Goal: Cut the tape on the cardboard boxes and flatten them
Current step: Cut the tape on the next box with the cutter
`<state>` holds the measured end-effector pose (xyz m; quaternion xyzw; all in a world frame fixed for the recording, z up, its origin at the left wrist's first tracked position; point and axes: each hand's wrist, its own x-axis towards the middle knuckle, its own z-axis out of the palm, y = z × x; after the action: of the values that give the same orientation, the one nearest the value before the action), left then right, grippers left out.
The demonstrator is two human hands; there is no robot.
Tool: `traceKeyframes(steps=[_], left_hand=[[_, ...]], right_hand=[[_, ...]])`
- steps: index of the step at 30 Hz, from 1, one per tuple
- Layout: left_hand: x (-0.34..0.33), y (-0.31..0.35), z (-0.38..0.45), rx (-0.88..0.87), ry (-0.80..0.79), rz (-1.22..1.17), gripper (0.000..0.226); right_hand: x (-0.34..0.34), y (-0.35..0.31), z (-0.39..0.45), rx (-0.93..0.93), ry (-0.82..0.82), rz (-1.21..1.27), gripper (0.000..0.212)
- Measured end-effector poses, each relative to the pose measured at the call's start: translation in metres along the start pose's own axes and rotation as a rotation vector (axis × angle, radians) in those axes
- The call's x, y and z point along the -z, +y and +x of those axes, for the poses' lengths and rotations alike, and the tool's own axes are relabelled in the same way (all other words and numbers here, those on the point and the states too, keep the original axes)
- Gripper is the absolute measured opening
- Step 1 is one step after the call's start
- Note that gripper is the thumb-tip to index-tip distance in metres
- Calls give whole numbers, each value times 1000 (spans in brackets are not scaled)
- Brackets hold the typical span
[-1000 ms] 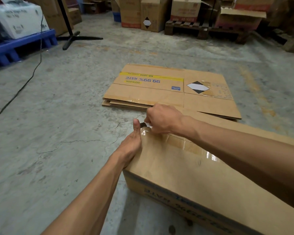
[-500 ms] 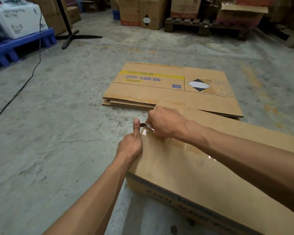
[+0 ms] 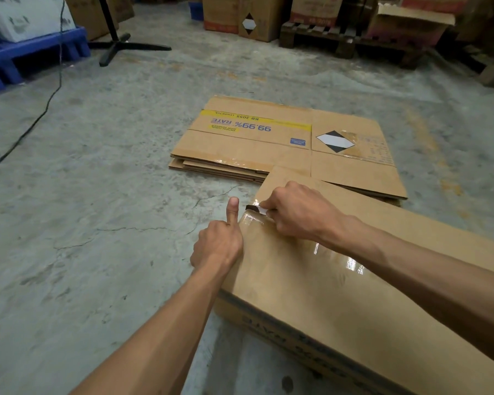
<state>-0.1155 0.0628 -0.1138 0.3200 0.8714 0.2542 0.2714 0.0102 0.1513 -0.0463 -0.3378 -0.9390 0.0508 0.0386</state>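
At the far corner of the taped box (image 3: pixel 340 280), the left hand (image 3: pixel 218 246) braces its side, thumb raised, seemingly steadying it while the right hand (image 3: pixel 297 212) grips a cutter (image 3: pixel 255 208) at the tape (image 3: pixel 334 258).

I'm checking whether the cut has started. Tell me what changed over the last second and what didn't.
Little changed. The right hand drew back slightly from the corner of the box, so more of the cutter tip shows at the end of the tape. The left hand still braces the box end, thumb up. The tape looks uncut, and the flattened boxes lie where they were.
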Motion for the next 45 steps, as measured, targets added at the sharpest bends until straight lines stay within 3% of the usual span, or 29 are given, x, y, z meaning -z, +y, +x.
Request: traceKeyframes(steps=[7,13,19,23,32,36,45], left_hand=[[1,4,-5,19,55,41,93],[3,7,-7,23,53,26,84],[4,9,-10,25,98,94,94],[4,13,-16,-10,157,161,93],[6,19,-24,-25,239,233,89],[8,23,-28,-46,255,255,86],[7,25,-30,-42,304,314,84]], right_hand=[[0,8,-10,-43,2,29,41],[11,19,-38,-11,-35,-87,36],[25,28,-53,-37,-61,-87,32],[34,33,-74,-47,-108,-166,17],[53,66,-125,-115,-154,-249,27],[58,79,-151,-139,-208,-276,12],[61,106,-202,-315,-174,-303,27]])
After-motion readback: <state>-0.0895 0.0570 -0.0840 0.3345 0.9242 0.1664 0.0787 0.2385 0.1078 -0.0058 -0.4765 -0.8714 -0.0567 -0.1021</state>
